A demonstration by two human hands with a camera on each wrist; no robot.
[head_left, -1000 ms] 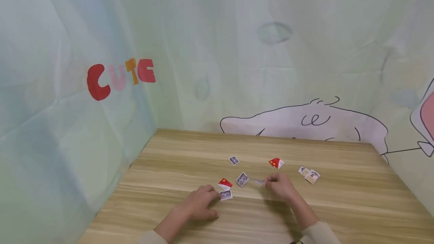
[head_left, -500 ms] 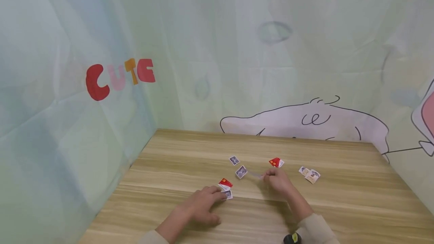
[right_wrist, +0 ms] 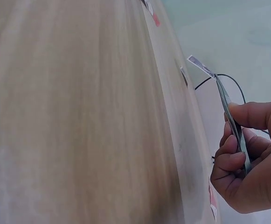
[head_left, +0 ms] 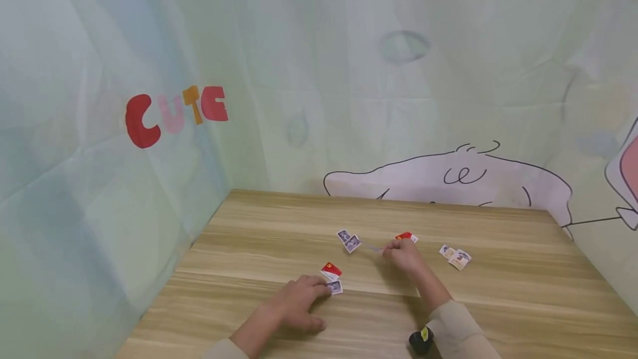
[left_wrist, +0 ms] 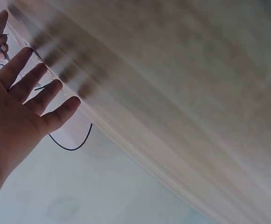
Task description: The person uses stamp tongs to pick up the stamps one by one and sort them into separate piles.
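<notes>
In the head view my right hand (head_left: pixel 402 254) pinches a pair of tweezers (head_left: pixel 372 247) between thumb and fingers. The tweezers' tips hold a small grey-purple stamp (head_left: pixel 352 244), which overlaps the corner of another grey stamp (head_left: pixel 343 235) in that view. From the right wrist, the tweezers (right_wrist: pixel 225 99) run through the curled fingers, and the gripped stamp (right_wrist: pixel 201 66) is tilted above the table. My left hand (head_left: pixel 301 302) lies with relaxed, spread fingers, its fingertips at a grey stamp (head_left: pixel 336 287); whether they touch it I cannot tell. The left wrist view shows this hand (left_wrist: pixel 23 105) with nothing held.
A red-and-white stamp pair (head_left: pixel 331 271) lies just beyond the left fingertips. Another red stamp group (head_left: pixel 406 236) is partly hidden behind the right hand. Beige stamps (head_left: pixel 458 259) overlap on the right of the wooden table (head_left: pixel 269 220). Printed curtains (head_left: pixel 299 71) stand behind and left.
My right hand has moved forward and slightly left, carrying the stamp in the tweezers from the middle up to the far grey stamp. The left fingers have shifted slightly right over the near grey stamp.
</notes>
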